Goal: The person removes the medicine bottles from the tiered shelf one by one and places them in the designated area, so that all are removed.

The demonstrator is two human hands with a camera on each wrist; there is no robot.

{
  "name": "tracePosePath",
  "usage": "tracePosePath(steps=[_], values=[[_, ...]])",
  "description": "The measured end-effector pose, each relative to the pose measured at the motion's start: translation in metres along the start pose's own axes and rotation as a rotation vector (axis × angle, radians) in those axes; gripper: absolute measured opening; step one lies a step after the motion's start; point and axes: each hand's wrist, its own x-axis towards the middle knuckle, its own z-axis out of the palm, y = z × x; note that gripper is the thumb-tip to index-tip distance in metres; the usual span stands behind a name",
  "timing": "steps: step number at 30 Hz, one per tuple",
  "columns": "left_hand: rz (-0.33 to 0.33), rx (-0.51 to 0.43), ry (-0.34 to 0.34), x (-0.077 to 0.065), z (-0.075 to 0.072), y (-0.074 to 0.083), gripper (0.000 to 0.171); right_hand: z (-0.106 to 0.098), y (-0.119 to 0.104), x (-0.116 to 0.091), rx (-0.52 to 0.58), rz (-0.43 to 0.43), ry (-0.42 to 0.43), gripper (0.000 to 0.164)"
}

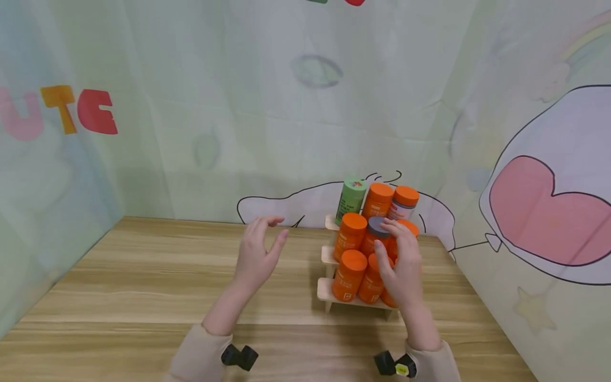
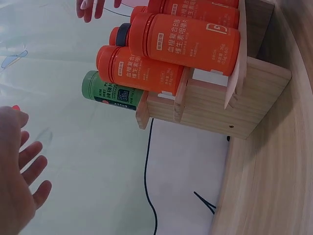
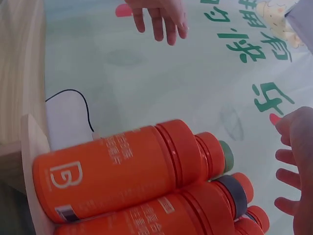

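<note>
A three-tier wooden rack [image 1: 326, 289] holds several orange bottles, one of them the front left orange bottle [image 1: 349, 277]. On the top tier stand a green bottle [image 1: 351, 202] at the left and an orange-capped bottle with a pale label [image 1: 403, 203] at the right. A dark grey cap [image 1: 376, 227] tops the middle bottle. My right hand [image 1: 403, 262] hovers in front of the rack's right side, fingers loosely bent and holding nothing; it hides part of the right-hand bottles. Over the table left of the rack, my left hand [image 1: 256, 254] is raised with nothing in it.
The wood-grain table [image 1: 157, 286] extends left and in front of the rack. Behind it hangs a printed curtain [image 1: 229, 132], and another curtain wall with a balloon print [image 1: 549, 191] borders the right side.
</note>
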Motion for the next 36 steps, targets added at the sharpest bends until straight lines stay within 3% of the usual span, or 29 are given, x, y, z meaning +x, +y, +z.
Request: tracePosePath(steps=[6,12,17,21,28,36], values=[[0.000,-0.147,-0.064,0.008,0.003,-0.004,0.037,-0.013,0.011,0.000,0.075,-0.039,0.040,0.033],[-0.063,-0.306,-0.145,0.015,0.006,-0.004,0.046,-0.031,0.024,-0.004,0.178,0.015,0.063,0.031],[-0.091,-0.359,-0.196,0.019,0.009,-0.004,0.053,-0.048,0.031,-0.004,0.345,0.090,0.063,0.027],[-0.097,-0.360,-0.229,0.021,0.013,-0.004,0.057,-0.061,0.037,-0.005,0.403,0.176,0.029,0.027],[-0.126,-0.427,-0.251,0.029,0.023,-0.003,0.061,-0.080,0.059,-0.010,0.591,0.318,-0.035,0.026],[-0.178,-0.547,-0.300,0.043,0.036,-0.006,0.065,-0.091,0.081,-0.022,0.527,0.471,-0.161,0.025]])
